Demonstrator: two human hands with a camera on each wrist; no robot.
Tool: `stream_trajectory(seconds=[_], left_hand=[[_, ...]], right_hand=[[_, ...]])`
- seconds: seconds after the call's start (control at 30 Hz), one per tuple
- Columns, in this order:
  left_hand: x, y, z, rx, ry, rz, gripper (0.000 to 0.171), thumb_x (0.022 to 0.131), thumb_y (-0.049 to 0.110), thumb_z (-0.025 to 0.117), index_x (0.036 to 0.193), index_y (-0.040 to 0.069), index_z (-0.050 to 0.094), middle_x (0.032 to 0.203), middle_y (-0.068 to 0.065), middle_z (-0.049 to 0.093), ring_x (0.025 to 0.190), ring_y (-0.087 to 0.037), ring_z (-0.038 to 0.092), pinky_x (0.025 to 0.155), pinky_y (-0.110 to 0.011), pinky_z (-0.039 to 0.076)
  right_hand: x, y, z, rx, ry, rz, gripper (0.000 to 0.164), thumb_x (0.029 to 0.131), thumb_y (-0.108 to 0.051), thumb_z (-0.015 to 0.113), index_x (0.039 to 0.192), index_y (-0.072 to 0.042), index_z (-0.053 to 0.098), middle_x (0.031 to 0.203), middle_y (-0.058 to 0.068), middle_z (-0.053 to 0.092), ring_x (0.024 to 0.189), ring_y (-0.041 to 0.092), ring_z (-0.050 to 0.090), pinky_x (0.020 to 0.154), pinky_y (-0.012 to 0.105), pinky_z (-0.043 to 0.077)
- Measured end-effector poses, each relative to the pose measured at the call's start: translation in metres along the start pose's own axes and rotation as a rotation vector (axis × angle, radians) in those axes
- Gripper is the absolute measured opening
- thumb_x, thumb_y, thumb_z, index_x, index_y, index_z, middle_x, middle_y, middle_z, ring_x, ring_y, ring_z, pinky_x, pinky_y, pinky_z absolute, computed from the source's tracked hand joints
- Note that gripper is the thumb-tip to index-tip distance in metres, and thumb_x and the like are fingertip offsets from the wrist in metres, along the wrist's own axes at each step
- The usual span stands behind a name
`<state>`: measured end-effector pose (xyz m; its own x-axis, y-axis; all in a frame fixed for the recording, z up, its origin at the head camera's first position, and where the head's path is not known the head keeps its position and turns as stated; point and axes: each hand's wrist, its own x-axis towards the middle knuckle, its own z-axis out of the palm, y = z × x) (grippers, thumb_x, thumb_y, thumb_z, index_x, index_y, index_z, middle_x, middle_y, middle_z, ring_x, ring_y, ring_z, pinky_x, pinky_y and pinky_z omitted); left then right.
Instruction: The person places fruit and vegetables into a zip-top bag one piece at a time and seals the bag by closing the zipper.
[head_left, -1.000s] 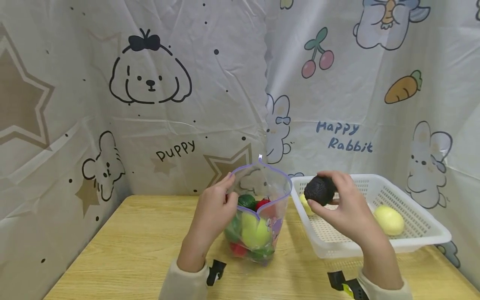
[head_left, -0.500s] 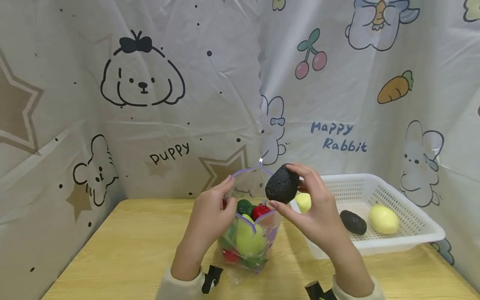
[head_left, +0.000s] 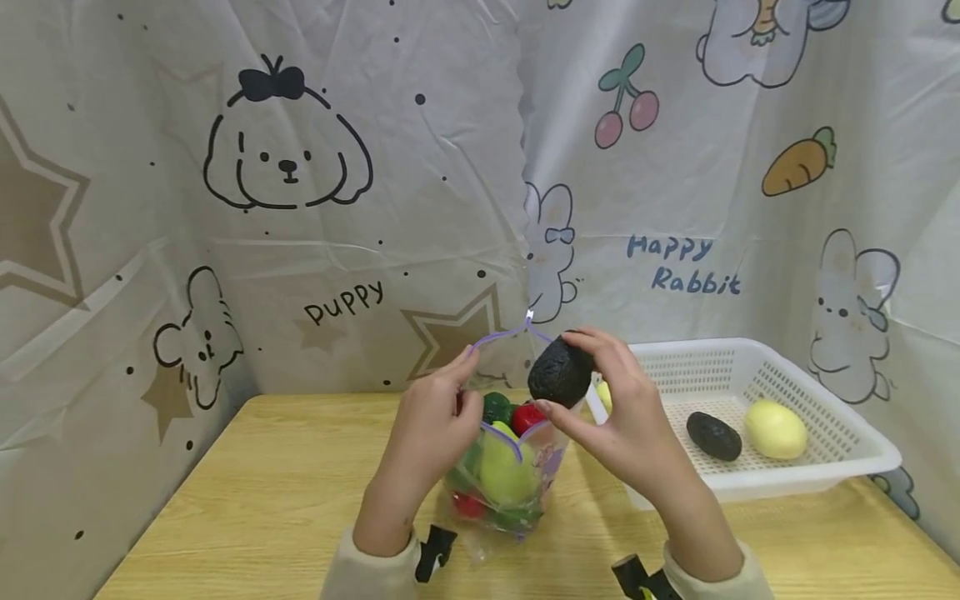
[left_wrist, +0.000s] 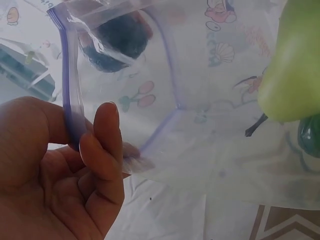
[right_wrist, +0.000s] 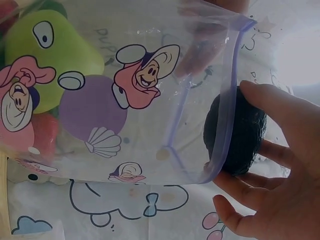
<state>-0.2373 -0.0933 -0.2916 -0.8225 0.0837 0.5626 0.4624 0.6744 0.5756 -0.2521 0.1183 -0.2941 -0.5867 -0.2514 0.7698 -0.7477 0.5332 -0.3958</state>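
A clear zip bag (head_left: 553,454) with a purple-edged mouth stands on the table, cartoon prints on its side. In it I see a green pear (head_left: 504,477), a red item (head_left: 528,418) and dark green produce (head_left: 497,408). My left hand (head_left: 433,421) pinches the bag's left rim; in the left wrist view the purple zip strip (left_wrist: 70,90) runs between thumb and fingers. My right hand (head_left: 630,408) grips a black avocado (head_left: 561,372) at the mouth's right side. The right wrist view has this avocado (right_wrist: 245,135) partly inside the rim.
A white perforated basket (head_left: 757,490) stands right of the bag. It holds another dark avocado (head_left: 714,436) and a pale yellow oval fruit (head_left: 776,429). A second yellow piece (head_left: 604,395) is mostly hidden by the right hand. Printed cloth hangs behind the wooden table (head_left: 300,483).
My right hand has carried the avocado left from over the basket to the bag's mouth, uncovering the other avocado. During the last half second it barely moved. The left hand keeps its hold.
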Motion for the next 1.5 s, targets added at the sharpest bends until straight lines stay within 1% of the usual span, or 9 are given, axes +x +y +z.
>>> stream_trajectory(seconds=[0.43, 0.63, 0.77, 0.93, 1.1, 1.2, 1.33, 1.4, 1.5], left_hand=[[0.0, 0.001, 0.005, -0.015, -0.004, 0.001, 0.049, 0.083, 0.002, 0.046, 0.131, 0.007, 0.053, 0.139, -0.01, 0.052, 0.036, -0.004, 0.015, 0.036, -0.017, 0.018], [0.001, 0.002, 0.002, -0.007, 0.008, 0.001, 0.049, 0.082, 0.002, 0.046, 0.131, 0.006, 0.053, 0.139, -0.01, 0.051, 0.037, -0.004, 0.015, 0.037, -0.016, 0.018], [0.001, 0.002, 0.001, -0.013, 0.014, 0.005, 0.049, 0.082, 0.002, 0.046, 0.13, 0.006, 0.053, 0.139, -0.01, 0.051, 0.037, -0.003, 0.015, 0.037, -0.016, 0.018], [0.001, 0.002, 0.003, -0.023, 0.004, 0.008, 0.049, 0.083, 0.002, 0.046, 0.131, 0.005, 0.052, 0.14, -0.011, 0.05, 0.036, -0.002, 0.015, 0.036, -0.016, 0.019], [0.001, 0.001, 0.006, -0.016, 0.005, 0.002, 0.049, 0.082, 0.001, 0.046, 0.131, 0.005, 0.053, 0.141, -0.01, 0.05, 0.037, -0.001, 0.015, 0.037, -0.016, 0.019], [0.001, -0.001, 0.006, -0.015, 0.009, -0.001, 0.049, 0.082, 0.001, 0.047, 0.131, 0.005, 0.052, 0.142, -0.01, 0.049, 0.036, -0.001, 0.016, 0.037, -0.015, 0.02], [0.002, 0.0, 0.005, -0.024, 0.011, -0.013, 0.049, 0.084, 0.002, 0.047, 0.133, 0.005, 0.05, 0.143, -0.011, 0.047, 0.034, -0.001, 0.019, 0.036, -0.015, 0.021], [0.002, 0.0, 0.005, -0.026, 0.011, -0.019, 0.049, 0.084, 0.003, 0.047, 0.133, 0.005, 0.05, 0.143, -0.011, 0.046, 0.033, -0.002, 0.021, 0.036, -0.015, 0.021], [0.001, 0.0, 0.005, -0.031, 0.004, -0.035, 0.049, 0.085, 0.004, 0.046, 0.134, 0.006, 0.049, 0.144, -0.01, 0.046, 0.032, -0.004, 0.024, 0.036, -0.016, 0.021]], right_hand=[[-0.001, 0.004, 0.005, -0.017, -0.039, 0.034, 0.066, 0.073, -0.037, 0.075, 0.13, -0.016, 0.05, 0.134, 0.011, 0.05, 0.119, 0.025, 0.048, 0.092, 0.056, 0.048], [0.0, 0.006, 0.003, -0.02, -0.094, 0.063, 0.06, 0.074, -0.029, 0.074, 0.128, -0.017, 0.052, 0.141, 0.013, 0.043, 0.122, 0.031, 0.046, 0.093, 0.059, 0.047], [0.0, 0.005, 0.002, -0.02, -0.137, 0.067, 0.048, 0.075, -0.019, 0.071, 0.121, -0.017, 0.056, 0.142, 0.012, 0.041, 0.118, 0.031, 0.05, 0.089, 0.057, 0.05], [-0.002, 0.005, -0.001, -0.028, -0.135, 0.032, 0.032, 0.077, -0.005, 0.063, 0.107, -0.014, 0.062, 0.137, 0.011, 0.047, 0.122, 0.032, 0.046, 0.091, 0.059, 0.047], [-0.003, 0.007, -0.005, -0.052, -0.159, 0.026, 0.026, 0.08, -0.007, 0.063, 0.105, -0.014, 0.063, 0.135, 0.012, 0.049, 0.123, 0.031, 0.046, 0.093, 0.058, 0.047], [-0.004, 0.008, -0.011, -0.082, -0.215, 0.064, 0.024, 0.084, -0.012, 0.062, 0.107, -0.015, 0.063, 0.138, 0.015, 0.045, 0.123, 0.033, 0.045, 0.092, 0.058, 0.047], [-0.002, 0.008, -0.028, -0.149, -0.353, 0.159, 0.025, 0.089, -0.021, 0.058, 0.114, -0.016, 0.061, 0.14, 0.022, 0.04, 0.118, 0.039, 0.048, 0.089, 0.061, 0.047], [-0.001, 0.008, -0.037, -0.167, -0.428, 0.196, 0.025, 0.092, -0.025, 0.054, 0.114, -0.015, 0.062, 0.134, 0.021, 0.047, 0.112, 0.038, 0.052, 0.087, 0.059, 0.049], [-0.001, 0.009, -0.046, -0.149, -0.513, 0.228, 0.029, 0.095, -0.032, 0.048, 0.111, -0.013, 0.063, 0.115, 0.012, 0.065, 0.098, 0.027, 0.06, 0.081, 0.052, 0.053]])
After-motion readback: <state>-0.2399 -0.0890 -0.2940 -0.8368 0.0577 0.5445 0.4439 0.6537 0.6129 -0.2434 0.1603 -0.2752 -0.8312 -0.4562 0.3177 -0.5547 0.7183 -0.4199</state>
